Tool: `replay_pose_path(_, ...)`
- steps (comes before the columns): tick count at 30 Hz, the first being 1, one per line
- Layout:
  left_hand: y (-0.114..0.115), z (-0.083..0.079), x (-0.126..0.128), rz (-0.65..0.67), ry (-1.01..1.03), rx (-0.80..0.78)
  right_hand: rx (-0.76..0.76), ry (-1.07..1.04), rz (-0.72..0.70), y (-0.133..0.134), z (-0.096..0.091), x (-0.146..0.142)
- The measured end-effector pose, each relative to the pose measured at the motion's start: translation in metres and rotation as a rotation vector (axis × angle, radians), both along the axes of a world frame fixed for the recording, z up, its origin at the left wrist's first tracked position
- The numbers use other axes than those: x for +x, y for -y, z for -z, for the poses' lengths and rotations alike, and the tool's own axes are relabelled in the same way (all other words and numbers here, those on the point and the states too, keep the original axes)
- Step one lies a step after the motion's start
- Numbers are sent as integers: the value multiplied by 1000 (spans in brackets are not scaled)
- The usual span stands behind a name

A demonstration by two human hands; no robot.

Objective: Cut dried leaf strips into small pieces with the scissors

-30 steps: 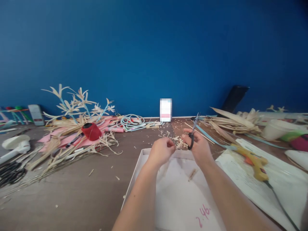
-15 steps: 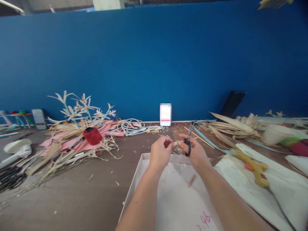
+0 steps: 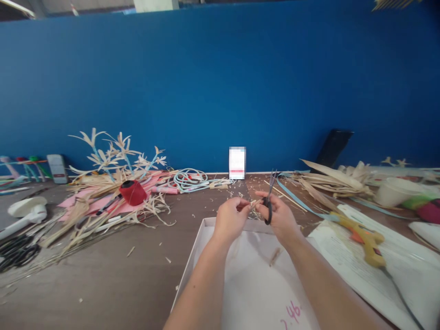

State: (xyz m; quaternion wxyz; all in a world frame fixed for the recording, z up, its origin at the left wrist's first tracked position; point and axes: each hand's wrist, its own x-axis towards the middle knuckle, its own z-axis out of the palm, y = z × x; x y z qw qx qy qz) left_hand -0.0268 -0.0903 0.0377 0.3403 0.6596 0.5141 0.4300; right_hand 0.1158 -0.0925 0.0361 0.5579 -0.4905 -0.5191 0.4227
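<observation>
My left hand [image 3: 229, 223] is closed in a pinch over the far edge of a shallow white box [image 3: 256, 284]. A small pale strip [image 3: 253, 203], like dried husk, shows at its fingertips. Close by on the right, my right hand [image 3: 282, 221] carries black-handled scissors [image 3: 270, 213], their blades pointing away from me. The right thumb and a fingertip meet at the same strip, so the two hands almost touch. Exactly how each finger grips the strip is too small to see. A thin brown scrap [image 3: 275, 256] lies inside the box.
A yellow glue gun [image 3: 364, 238] rests on white paper at the right. Dried husks [image 3: 343, 181] lie behind it. On the left are husk flowers [image 3: 103, 158], a red spool [image 3: 133, 192] and black scissors [image 3: 19, 252]. A lit phone [image 3: 237, 162] leans on the blue partition [image 3: 206, 82].
The fingertips of both hands have come slightly closer together around the small strip. The scissors stay in my right hand. The view has shifted very slightly.
</observation>
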Motion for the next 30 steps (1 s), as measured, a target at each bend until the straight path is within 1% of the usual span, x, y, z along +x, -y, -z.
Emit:
replay_pose_path(6, 0, 0, -1, 33, -12, -29, -8, 33, 27, 2, -3, -1)
replay_pose_path(13, 2, -7, -2, -3, -59, -97, -30, 45, 16, 3, -6, -2)
replay_pose_path(15, 1, -8, -1, 14, -10, -133, -29, 32, 4, 2, -6, -2)
replay_pose_path(20, 3, -13, -1, 114, 210, -274, -43, -77, -69, 2, -4, 1)
replay_pose_path(23, 6, -16, -2, 156, 305, -338, -51, -127, -100, 1, -2, 3)
replay_pose_path(27, 6, -17, -4, 206, 377, -419, -60, -130, -85, 1, -1, 3)
replay_pose_path(30, 5, -16, -5, 225, 399, -434, -59, -122, -63, 1, -2, 2)
